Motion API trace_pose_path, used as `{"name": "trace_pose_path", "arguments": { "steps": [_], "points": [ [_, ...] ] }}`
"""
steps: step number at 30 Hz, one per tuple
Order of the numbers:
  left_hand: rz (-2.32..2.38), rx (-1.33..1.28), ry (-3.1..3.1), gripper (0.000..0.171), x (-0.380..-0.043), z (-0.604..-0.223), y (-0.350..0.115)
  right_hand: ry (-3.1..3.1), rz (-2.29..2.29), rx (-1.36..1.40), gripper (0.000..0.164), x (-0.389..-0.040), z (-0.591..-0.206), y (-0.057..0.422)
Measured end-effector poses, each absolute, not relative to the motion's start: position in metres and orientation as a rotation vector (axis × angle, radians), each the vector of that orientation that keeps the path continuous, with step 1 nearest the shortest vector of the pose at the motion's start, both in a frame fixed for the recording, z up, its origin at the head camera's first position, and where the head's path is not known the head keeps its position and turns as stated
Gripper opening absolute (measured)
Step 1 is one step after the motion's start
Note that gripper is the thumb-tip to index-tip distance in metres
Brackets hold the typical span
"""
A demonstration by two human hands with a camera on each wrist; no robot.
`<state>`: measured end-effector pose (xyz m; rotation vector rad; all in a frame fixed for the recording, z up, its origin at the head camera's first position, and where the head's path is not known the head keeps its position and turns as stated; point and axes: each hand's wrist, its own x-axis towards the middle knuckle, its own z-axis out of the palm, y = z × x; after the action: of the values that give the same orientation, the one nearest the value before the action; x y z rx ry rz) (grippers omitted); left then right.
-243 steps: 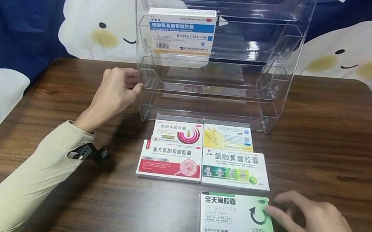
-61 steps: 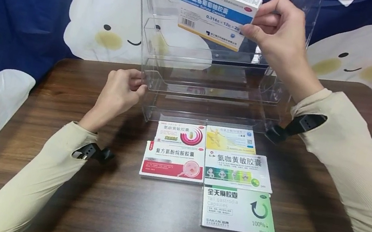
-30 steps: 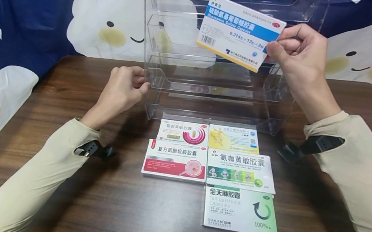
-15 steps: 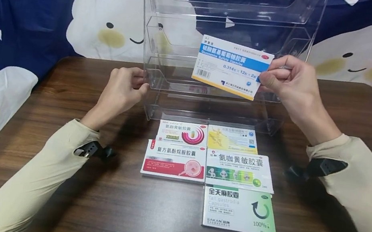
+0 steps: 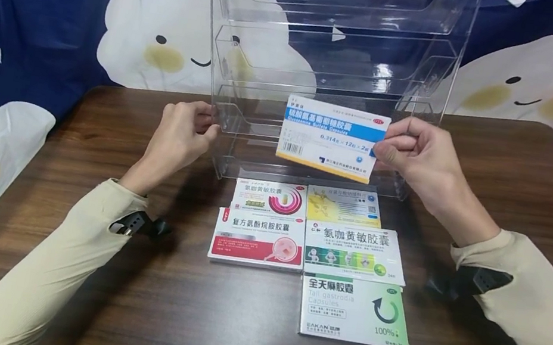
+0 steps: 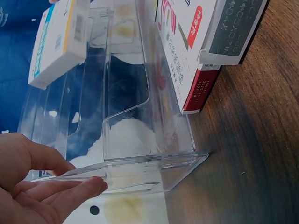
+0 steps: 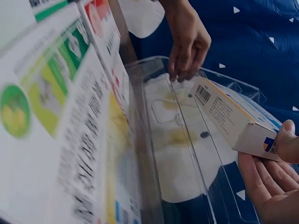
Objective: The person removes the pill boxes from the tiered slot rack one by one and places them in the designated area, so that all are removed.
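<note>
My right hand (image 5: pixel 426 166) pinches the right end of a white and blue medicine box (image 5: pixel 333 139) with an orange bottom stripe. It hangs in the air before the lower tiers of a clear acrylic display rack (image 5: pixel 324 77), tilted slightly down to the right. In the right wrist view the thumb (image 7: pixel 287 140) lies on the box's end, with the other fingers beneath. My left hand (image 5: pixel 181 136) grips the rack's left side panel; the left wrist view has its thumb and fingers (image 6: pixel 70 191) on either side of that edge. No box shows in the rack's tiers.
Flat in front of the rack lie a pink-ringed box (image 5: pixel 269 197), a yellow box (image 5: pixel 344 206), a red and white box (image 5: pixel 259 239), a white box with green pictures (image 5: pixel 356 251) and a green and white box (image 5: pixel 354 311). Behind the brown table (image 5: pixel 152 304) hangs a cloud-patterned cloth (image 5: pixel 26 6).
The right hand moved from the green box, now against the row above, to the blue-striped box. It took that box from an upper tier and lowered it. The left hand stays on the rack.
</note>
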<state>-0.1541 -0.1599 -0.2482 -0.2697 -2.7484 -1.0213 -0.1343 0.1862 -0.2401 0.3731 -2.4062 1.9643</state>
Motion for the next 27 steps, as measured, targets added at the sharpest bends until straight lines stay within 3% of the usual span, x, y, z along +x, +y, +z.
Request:
{"name": "trace_pose_path", "arguments": {
  "steps": [27],
  "points": [
    [-1.027,-0.287,-2.732,0.029,-0.154,-0.249,-0.160,-2.725,1.854,0.535,0.023,-0.068,-0.262,0.161]
  ]
}}
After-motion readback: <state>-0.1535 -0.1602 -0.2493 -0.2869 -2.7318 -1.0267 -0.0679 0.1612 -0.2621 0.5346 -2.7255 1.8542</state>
